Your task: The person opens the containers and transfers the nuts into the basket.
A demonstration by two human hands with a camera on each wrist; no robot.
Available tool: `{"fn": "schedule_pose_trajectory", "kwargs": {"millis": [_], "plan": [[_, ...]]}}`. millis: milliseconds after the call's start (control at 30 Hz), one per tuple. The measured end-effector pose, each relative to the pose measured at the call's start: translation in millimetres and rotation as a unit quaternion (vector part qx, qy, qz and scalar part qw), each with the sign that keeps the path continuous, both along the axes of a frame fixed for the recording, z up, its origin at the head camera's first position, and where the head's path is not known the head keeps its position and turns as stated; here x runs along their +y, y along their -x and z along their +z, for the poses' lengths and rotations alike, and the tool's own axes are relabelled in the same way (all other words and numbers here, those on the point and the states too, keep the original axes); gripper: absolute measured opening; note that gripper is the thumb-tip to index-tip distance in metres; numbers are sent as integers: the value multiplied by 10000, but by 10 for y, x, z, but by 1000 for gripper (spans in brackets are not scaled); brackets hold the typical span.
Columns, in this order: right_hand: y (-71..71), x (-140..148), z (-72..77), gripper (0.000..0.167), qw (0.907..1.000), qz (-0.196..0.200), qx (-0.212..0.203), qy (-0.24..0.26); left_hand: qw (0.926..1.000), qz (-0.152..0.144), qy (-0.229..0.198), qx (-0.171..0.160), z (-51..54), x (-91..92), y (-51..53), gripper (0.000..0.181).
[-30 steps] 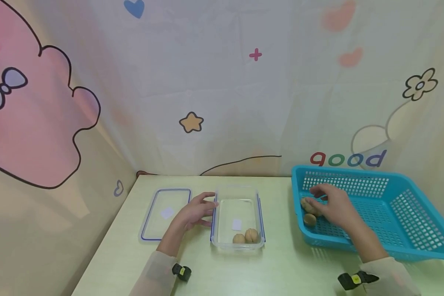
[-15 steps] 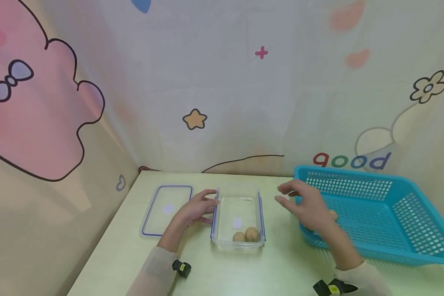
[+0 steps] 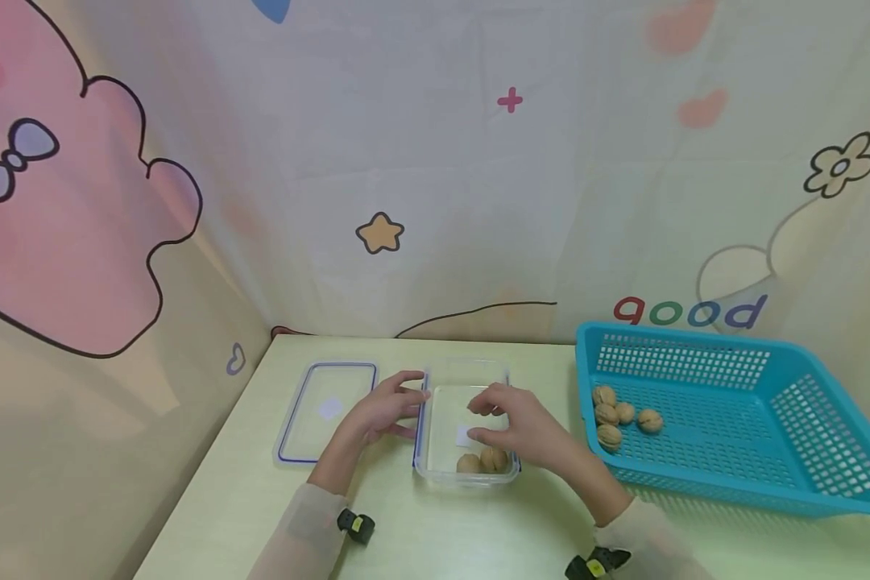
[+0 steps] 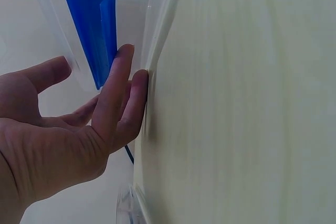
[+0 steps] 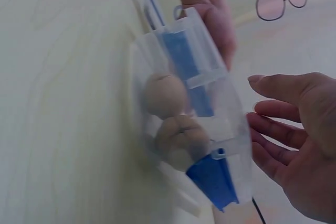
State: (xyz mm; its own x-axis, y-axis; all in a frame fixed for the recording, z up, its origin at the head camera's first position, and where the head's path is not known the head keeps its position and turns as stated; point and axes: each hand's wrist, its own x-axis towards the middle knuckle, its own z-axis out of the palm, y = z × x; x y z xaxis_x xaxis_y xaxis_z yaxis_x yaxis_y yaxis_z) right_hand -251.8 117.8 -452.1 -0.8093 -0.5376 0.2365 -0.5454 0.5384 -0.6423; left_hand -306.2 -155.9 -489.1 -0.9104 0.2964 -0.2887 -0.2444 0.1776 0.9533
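Observation:
A clear plastic food box [image 3: 466, 481] with blue side clips stands uncovered on the table, with two walnuts [image 3: 494, 460] at its near end. My left hand [image 3: 387, 411] rests against the box's left side, its fingers extended along the wall near a blue clip [image 4: 94, 30] in the left wrist view. Over the box's open top hovers my right hand [image 3: 525, 427], thumb and fingers apart. The right wrist view shows no walnut between the fingers of that hand [image 5: 299, 129], and both walnuts [image 5: 181, 135] show through the box wall.
Right of the box stands a blue plastic basket [image 3: 739, 483] with several walnuts [image 3: 609, 437] at its left end. The clear lid [image 3: 326, 370] with a blue seal lies flat to the left. A printed cloth [image 3: 435, 161] hangs behind the table [image 3: 435, 540].
My right hand has moved left from among the walnuts in the basket to above the box. The left hand keeps its place at the box. The same two walnuts show inside.

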Motion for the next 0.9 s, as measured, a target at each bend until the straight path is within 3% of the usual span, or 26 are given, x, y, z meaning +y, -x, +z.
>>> {"fn": "schedule_pose_trajectory", "kwargs": {"millis": [200,333,633,900], "plan": [[37,-101,-98,33,9976,364,-421,-400,10000,19,-17,-29,9,-8,-1,60],[38,-142,-108,35,9944,532,-491,-775,10000,-9,-63,-7,2,-8,-3,60],[27,-153,-161,26,9864,835,14,-1417,10000,-33,-27,-64,-26,-1,-10,62],[14,-184,-138,27,9811,752,290,-1761,9999,-31,-113,-18,-27,-10,10,61]]}}
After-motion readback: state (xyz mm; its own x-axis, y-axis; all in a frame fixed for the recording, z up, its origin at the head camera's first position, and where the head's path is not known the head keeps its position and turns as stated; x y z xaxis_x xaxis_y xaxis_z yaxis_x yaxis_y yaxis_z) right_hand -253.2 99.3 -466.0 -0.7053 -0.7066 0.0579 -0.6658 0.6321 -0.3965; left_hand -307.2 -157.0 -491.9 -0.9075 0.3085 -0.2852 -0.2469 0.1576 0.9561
